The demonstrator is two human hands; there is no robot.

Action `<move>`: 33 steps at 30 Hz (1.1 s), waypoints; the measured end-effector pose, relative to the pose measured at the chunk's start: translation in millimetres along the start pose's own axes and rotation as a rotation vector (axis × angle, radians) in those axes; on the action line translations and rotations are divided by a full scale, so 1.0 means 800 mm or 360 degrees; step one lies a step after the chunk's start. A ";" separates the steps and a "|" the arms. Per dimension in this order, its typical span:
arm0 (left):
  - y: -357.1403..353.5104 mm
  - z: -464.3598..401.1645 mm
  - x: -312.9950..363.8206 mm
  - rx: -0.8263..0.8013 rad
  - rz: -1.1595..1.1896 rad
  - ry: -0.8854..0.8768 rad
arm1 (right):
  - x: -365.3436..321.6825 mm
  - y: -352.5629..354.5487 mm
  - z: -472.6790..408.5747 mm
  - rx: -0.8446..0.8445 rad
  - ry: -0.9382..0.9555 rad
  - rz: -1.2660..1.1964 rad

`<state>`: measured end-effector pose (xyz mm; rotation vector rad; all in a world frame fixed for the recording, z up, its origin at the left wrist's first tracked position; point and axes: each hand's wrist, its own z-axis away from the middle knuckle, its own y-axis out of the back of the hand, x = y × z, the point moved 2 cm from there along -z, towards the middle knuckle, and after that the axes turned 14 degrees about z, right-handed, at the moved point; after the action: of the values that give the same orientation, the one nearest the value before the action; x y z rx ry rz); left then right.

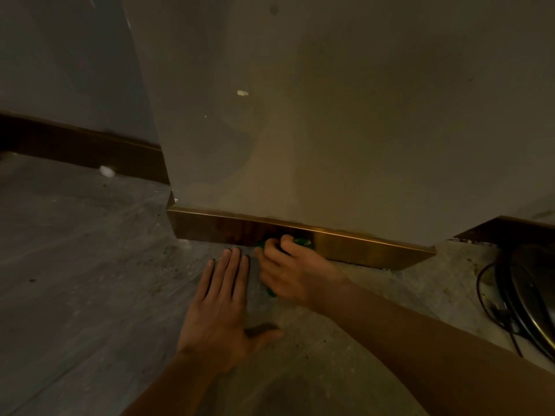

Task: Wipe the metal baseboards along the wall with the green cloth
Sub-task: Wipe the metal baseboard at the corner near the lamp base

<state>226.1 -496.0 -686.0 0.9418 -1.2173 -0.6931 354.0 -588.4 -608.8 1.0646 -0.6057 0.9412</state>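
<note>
Your right hand [288, 274] is gripping the bunched green cloth [301, 242] against the brass-coloured metal baseboard [360, 246] at mid-frame; your left hand [222, 298] is lying flat and empty on the grey floor [84, 265]. The darker baseboards [90, 148] at left and right are apparently awaiting wiping.

Green cloth [301, 242], seemingly bunched, against bronze baseboard [360, 247].

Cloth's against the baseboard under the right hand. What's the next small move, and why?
Probably slide the right hand and the green cloth along the metal baseboard toward its right end. The cloth is bunched under curled fingers near the strip's middle, and a long shiny stretch lies to its right. The left hand lies flat on the floor, a possible brace.
</note>
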 end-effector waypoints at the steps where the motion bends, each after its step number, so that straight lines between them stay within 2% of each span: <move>1: 0.001 0.000 0.000 -0.0005 -0.0007 0.0003 | -0.001 -0.002 0.002 -0.0019 0.0007 0.0003; 8: 0.001 0.003 -0.001 -0.0015 -0.0026 0.0023 | -0.002 -0.018 0.033 -0.0073 0.0019 -0.0045; 12: 0.003 0.002 -0.001 -0.0013 -0.0026 0.0053 | 0.001 -0.026 0.058 -0.0261 0.0063 -0.0110; 14: 0.004 0.004 0.000 -0.0012 -0.0028 0.0054 | 0.012 -0.022 0.062 -0.0207 0.0074 -0.0096; 19: 0.005 0.004 0.002 0.0014 0.0016 0.0022 | 0.030 0.001 0.041 0.0206 -0.0005 -0.0060; 22: 0.002 0.004 0.001 0.0021 0.0034 0.0011 | 0.029 0.016 0.016 0.0335 0.0001 -0.0123; 33: 0.000 0.003 -0.001 0.0035 0.0073 -0.0016 | 0.021 0.011 0.004 0.0127 0.0112 -0.0022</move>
<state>223.7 -496.1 -686.2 0.9269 -1.2537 -0.6501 354.7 -583.8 -590.6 1.1004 -0.5056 0.9936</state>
